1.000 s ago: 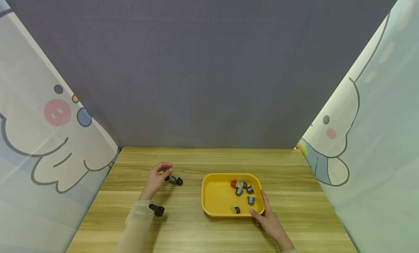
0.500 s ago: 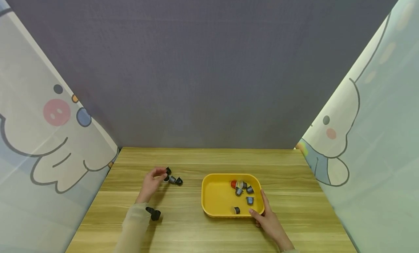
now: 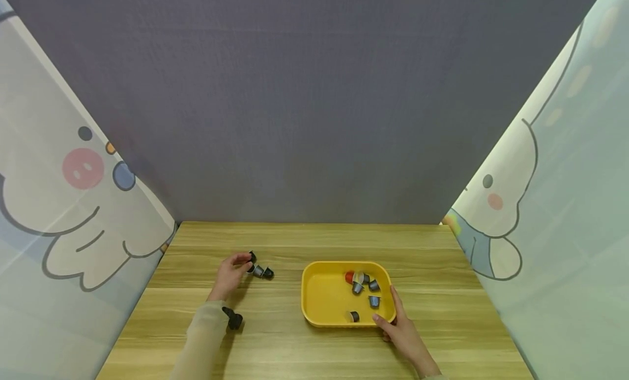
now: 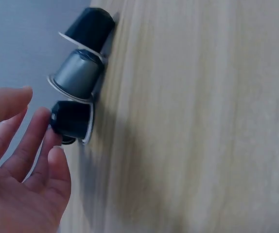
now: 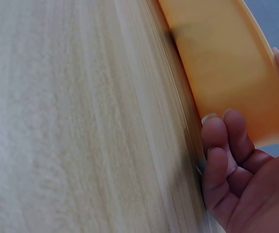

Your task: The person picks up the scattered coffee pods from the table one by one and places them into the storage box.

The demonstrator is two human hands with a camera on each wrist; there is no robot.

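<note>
My left hand [image 3: 231, 273] is beside a small cluster of coffee capsules on the left of the table. In the left wrist view its fingertips touch or nearly touch a black capsule [image 4: 72, 119], with the thumb apart from it. A grey capsule [image 4: 78, 75] and another black capsule [image 4: 92, 29] lie in line beyond. At the back of the cluster is one more black capsule [image 3: 253, 256]. My right hand [image 3: 405, 333] grips the near right corner of a yellow tray [image 3: 314, 317], thumb over the rim and other fingers against the outer wall.
Several capsules lie in the tray's right half, among them a red capsule [image 3: 349, 277], a blue-grey capsule [image 3: 374, 302] and a dark capsule [image 3: 355, 316]. A grey backdrop [image 3: 314, 123] stands behind the wooden table [image 3: 275, 347], with printed cloths at both sides.
My left hand has drawn back and to the left, then shifted slightly right. The black capsule at the back of the cluster now shows. My right hand has stayed on the tray.
</note>
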